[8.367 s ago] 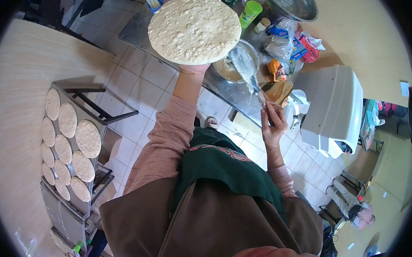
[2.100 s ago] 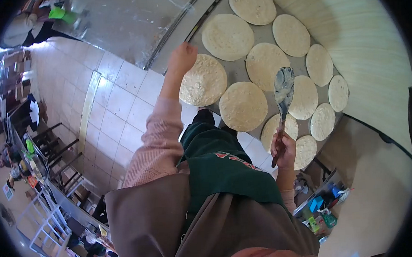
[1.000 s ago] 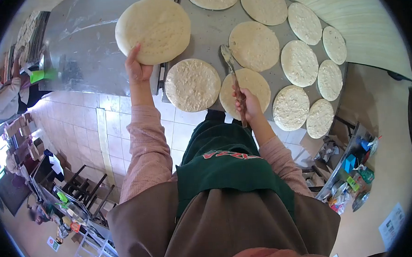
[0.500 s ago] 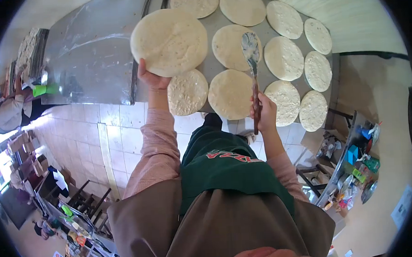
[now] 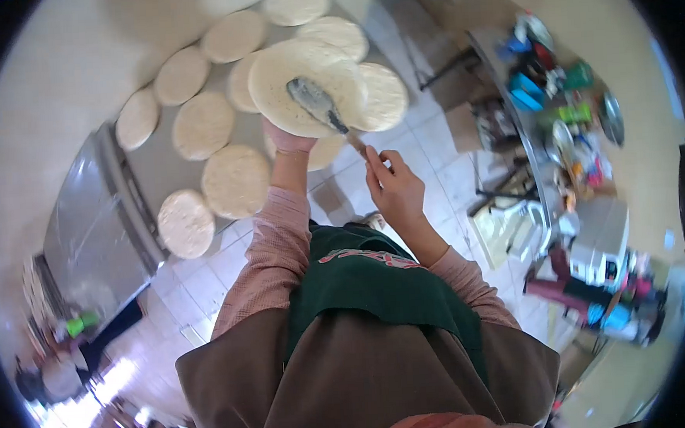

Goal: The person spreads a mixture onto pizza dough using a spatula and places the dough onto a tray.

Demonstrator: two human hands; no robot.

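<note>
My left hand [image 5: 290,139] is closed on the lower edge of a round pizza base [image 5: 275,74], holding it up over the table. The base is pale, with small pits on its surface. My right hand [image 5: 398,186] is closed on the wooden handle of a large spoon [image 5: 313,99]. The spoon's metal bowl, smeared with whitish matter, lies over the face of the held base; whether it touches I cannot tell. Below it, more round bases such as this one [image 5: 236,181] and this one [image 5: 203,125] lie spread on the metal table [image 5: 148,164].
Another metal table [image 5: 87,220] adjoins at the left, and a person [image 5: 60,376] stands beyond it. On the right, a cluttered side table [image 5: 538,180] carries bowls, bags and a white appliance [image 5: 595,239]. White floor tiles [image 5: 432,143] show between.
My view has turned to the right. The spoon has moved from beside the held base to over it. The held base has swung right, over other bases.
</note>
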